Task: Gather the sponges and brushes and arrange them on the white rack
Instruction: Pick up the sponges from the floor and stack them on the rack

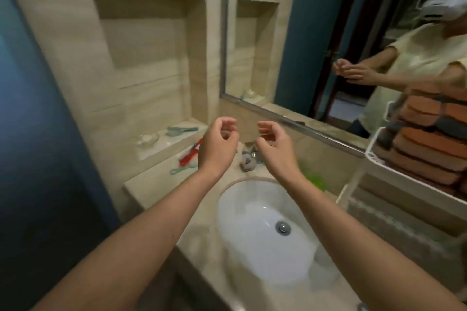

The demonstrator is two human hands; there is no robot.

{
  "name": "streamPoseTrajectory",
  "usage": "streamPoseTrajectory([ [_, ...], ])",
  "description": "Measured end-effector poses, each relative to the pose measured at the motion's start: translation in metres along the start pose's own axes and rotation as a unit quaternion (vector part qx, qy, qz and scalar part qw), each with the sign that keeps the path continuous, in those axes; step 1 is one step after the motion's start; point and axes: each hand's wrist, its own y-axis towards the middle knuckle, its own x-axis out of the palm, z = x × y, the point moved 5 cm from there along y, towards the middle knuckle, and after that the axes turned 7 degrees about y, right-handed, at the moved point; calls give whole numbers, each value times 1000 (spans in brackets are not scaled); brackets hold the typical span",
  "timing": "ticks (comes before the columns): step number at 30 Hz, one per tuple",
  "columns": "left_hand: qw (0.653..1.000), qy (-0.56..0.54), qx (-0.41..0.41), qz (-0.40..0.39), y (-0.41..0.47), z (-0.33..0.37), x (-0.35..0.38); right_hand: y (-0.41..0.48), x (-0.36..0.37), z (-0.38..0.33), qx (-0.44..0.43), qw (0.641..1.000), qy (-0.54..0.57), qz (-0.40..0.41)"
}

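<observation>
Both my hands are raised above the back of the sink, fingers loosely curled and holding nothing. My left hand (219, 145) hangs over the counter's back left; my right hand (274, 145) is beside it, over the tap. A white rack (394, 170) stands at the right, its upper tray filled with several orange and grey sponges (427, 144). A teal brush (181, 131) lies on the niche ledge. Another teal handle (180, 169) and a red brush (192, 153) lie on the counter left of the tap. A green brush (313, 176) lies right of the tap.
A white oval sink (262, 232) is set in the beige stone counter. A chrome tap (252, 156) stands behind it. A small glass dish (147, 138) sits in the niche. A mirror (316, 45) covers the wall at the right; a blue wall borders the left.
</observation>
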Motion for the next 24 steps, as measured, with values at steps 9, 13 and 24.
streamPoseTrajectory([
  [9, 988, 57, -120, 81, -61, -118, -157, -74, 172, 13, 30, 988, 13, -151],
  [13, 978, 86, -158, 105, -101, -162, -231, -119, 250, 13, 46, 976, 14, -214],
  [24, 945, 114, -240, 192, -216, -242, -408, -253, 430, -8, 46, 925, 25, -376],
])
